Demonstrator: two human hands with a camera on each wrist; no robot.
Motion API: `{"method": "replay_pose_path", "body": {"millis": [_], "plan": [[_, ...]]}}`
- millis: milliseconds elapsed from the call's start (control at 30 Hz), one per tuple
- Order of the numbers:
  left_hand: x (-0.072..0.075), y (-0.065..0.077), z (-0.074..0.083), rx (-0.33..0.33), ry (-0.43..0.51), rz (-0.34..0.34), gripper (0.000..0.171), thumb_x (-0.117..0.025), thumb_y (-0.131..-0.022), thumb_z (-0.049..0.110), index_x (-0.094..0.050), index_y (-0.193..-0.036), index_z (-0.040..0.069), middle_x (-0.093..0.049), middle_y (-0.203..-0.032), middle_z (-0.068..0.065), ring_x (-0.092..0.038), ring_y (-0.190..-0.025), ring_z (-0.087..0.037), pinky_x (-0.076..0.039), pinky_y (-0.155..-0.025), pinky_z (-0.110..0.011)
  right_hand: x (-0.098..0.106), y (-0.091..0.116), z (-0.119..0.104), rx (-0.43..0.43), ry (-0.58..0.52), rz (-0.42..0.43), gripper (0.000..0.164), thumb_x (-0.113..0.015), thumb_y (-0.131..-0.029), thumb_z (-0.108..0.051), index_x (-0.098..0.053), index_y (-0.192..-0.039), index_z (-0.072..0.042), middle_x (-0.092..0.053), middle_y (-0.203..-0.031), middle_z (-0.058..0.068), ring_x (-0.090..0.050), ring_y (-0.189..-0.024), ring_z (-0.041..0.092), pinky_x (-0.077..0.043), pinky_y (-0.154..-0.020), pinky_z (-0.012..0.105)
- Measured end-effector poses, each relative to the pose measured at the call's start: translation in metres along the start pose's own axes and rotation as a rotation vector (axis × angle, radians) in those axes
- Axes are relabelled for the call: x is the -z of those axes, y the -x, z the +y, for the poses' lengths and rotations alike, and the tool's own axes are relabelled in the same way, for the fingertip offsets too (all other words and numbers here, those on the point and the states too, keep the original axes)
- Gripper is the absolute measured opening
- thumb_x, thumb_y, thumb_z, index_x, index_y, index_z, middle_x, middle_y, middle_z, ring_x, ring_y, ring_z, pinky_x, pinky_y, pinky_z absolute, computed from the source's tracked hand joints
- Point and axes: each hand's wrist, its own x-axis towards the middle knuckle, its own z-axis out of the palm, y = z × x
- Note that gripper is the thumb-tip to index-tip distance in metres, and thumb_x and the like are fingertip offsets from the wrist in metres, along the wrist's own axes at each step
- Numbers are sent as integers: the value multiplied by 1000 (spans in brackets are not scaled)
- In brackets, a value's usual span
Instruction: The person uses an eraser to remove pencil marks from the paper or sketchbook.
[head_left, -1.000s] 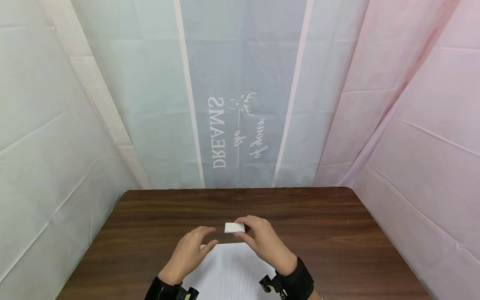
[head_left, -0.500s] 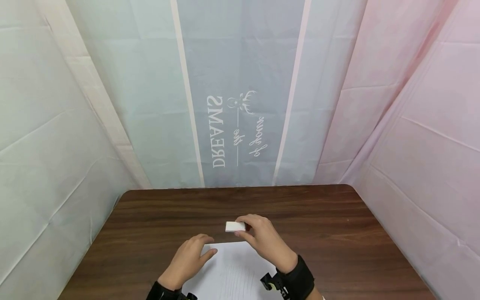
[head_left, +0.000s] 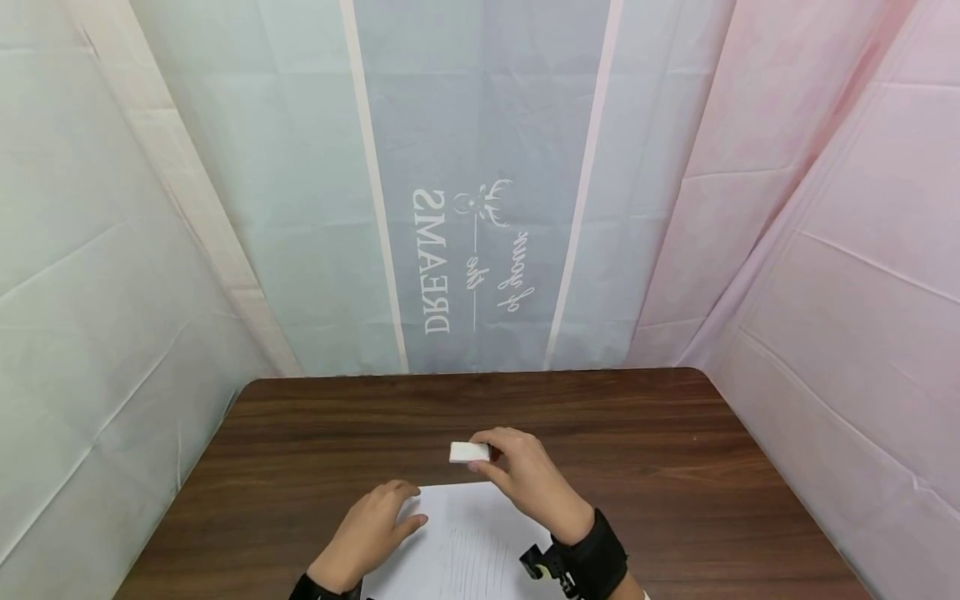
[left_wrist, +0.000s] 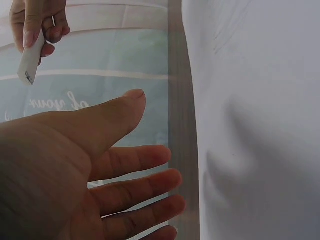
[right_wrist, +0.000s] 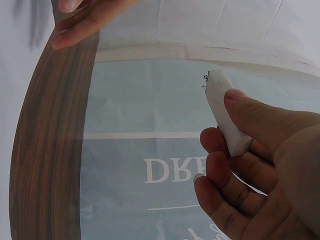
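Note:
My right hand (head_left: 531, 485) pinches a white eraser (head_left: 468, 452) between thumb and fingers, above the far edge of the paper. Dark crumbs cling to one end of the eraser (right_wrist: 220, 100) in the right wrist view. Below it on the table lies a white sheet of paper (head_left: 442, 508), marked with several thin pencil lines in its middle. Over the sheet's left far corner is my left hand (head_left: 371, 529), holding nothing. Its fingers are spread and relaxed in the left wrist view, with the thumb (left_wrist: 117, 117) apart from them. Whether they touch the paper I cannot tell.
The dark wooden table (head_left: 675, 467) reaches back to a blue-grey printed curtain (head_left: 480, 125). Pale cloth walls (head_left: 112, 333) stand at the left and right sides. Each wrist wears a black strap with a camera, such as the right strap (head_left: 600, 554).
My left hand has drawn back toward me and slightly left, away from the eraser. The right hand keeps its hold on the eraser and has barely moved.

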Motion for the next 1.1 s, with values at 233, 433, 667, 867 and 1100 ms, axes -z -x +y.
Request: {"method": "replay_pose_path", "body": {"millis": [233, 433, 667, 867, 1100], "plan": [[0, 6, -2, -12, -64, -13, 40, -80, -86, 31, -71, -114, 2, -69, -122, -19, -67, -113, -37, -56, -91, -54, 0, -1, 0, -5, -2, 4, 28, -70, -95, -24, -68, -122, -18, -68, -106, -6, -56, -89, 3, -53, -77, 26], [0, 10, -3, -45, -99, -15, 41, -80, -85, 29, -71, -114, 2, -69, -122, -15, -68, -110, -33, -57, -88, -50, 0, -1, 0, -4, -4, 8, 27, -70, -95, -25, -68, -121, -18, -68, -105, -6, -56, -88, 3, -54, -77, 30], [-5, 13, -3, -82, -114, -9, 41, -80, -85, 25, -70, -117, 1, -69, -123, -16, -69, -109, -34, -57, -88, -51, 0, 0, 1, -1, -7, 13, 27, -70, -95, -24, -68, -121, -17, -68, -106, -6, -56, -89, 3, -54, -76, 27], [-8, 14, -4, -70, -127, -16, 52, -87, -76, 23, -69, -119, 1, -68, -125, -18, -67, -113, -36, -55, -91, -54, 1, 1, 1, 3, -13, 16, 27, -69, -95, -25, -68, -121, -17, -68, -106, -5, -56, -88, 3, -52, -75, 23], [-12, 15, -4, -59, -148, -20, 54, -89, -72, 20, -70, -119, 2, -66, -127, -19, -64, -117, -36, -55, -92, -55, 1, 1, 1, -12, -19, 11, 27, -71, -94, -24, -69, -120, -17, -68, -104, -6, -56, -87, 2, -51, -75, 21]]}}
